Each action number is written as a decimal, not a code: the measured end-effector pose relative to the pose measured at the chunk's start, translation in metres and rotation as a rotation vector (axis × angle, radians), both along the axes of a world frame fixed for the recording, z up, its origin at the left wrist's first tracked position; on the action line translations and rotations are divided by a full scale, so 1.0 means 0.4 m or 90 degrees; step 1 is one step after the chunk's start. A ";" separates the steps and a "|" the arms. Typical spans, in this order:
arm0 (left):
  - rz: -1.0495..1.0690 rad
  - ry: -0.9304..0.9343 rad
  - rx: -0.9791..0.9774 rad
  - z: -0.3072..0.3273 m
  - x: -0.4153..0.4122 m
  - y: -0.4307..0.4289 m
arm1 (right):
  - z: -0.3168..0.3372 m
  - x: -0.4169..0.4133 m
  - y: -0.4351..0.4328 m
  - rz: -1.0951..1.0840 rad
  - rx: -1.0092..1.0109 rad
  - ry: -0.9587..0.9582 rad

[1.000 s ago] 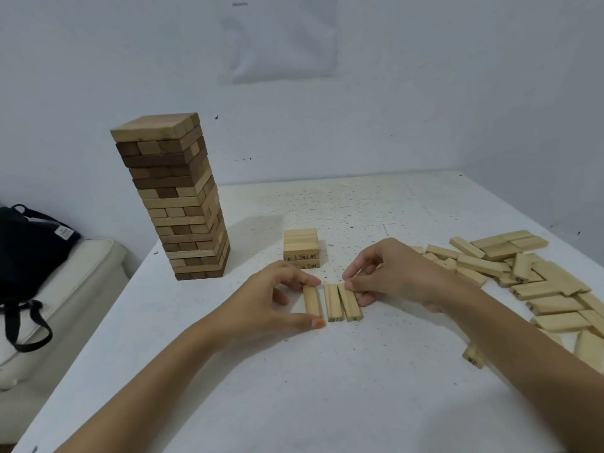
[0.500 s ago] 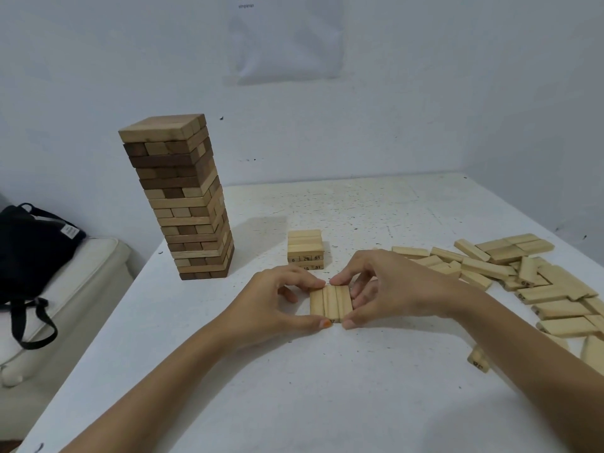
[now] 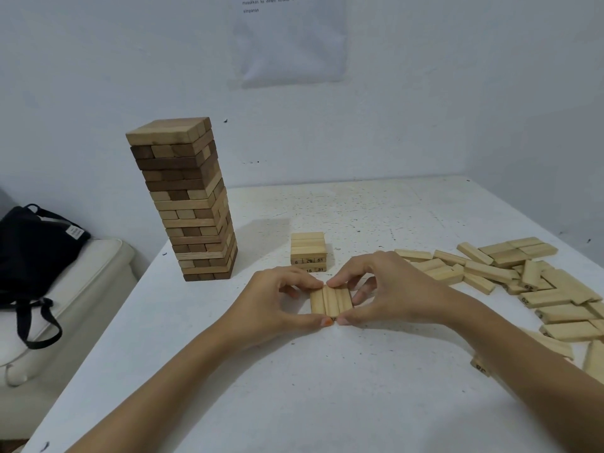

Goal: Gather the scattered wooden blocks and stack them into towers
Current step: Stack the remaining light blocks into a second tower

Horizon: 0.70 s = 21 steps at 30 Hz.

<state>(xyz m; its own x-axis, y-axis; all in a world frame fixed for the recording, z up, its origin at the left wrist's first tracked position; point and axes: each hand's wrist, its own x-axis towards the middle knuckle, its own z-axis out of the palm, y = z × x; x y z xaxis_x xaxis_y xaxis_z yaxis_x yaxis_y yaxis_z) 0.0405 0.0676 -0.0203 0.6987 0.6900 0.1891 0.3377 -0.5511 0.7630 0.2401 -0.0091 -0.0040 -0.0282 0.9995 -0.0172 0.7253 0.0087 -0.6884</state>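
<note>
Pinching a row of three blocks (image 3: 330,300) mid-frame | left hand (image 3: 277,307) and right hand (image 3: 394,297), fingers (image 3: 304,282) curled round it | small stack (image 3: 308,248) just behind | tall tower (image 3: 189,204) left

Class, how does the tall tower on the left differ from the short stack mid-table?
The tall tower rises many layers; the short stack has only a few. The tall tower mixes dark and pale blocks; the short stack is all pale. Printed numbers show on the short stack's block ends, none visibly on the tall tower. Both stand on the white table.
</note>
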 end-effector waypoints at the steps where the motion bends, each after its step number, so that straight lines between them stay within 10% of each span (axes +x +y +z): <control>1: 0.001 -0.001 0.000 0.000 -0.001 -0.001 | -0.002 0.000 0.000 -0.001 0.004 -0.003; 21: 0.008 -0.053 0.079 0.026 -0.011 0.011 | 0.007 0.017 0.024 0.046 0.108 0.085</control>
<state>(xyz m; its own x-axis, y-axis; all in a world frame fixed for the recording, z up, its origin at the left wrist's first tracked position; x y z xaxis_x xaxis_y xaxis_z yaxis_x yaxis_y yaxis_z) 0.0360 0.0720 -0.0098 0.6681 0.6662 0.3313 0.2834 -0.6395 0.7147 0.2470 0.0005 -0.0011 -0.0902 0.9832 0.1590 0.6210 0.1803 -0.7628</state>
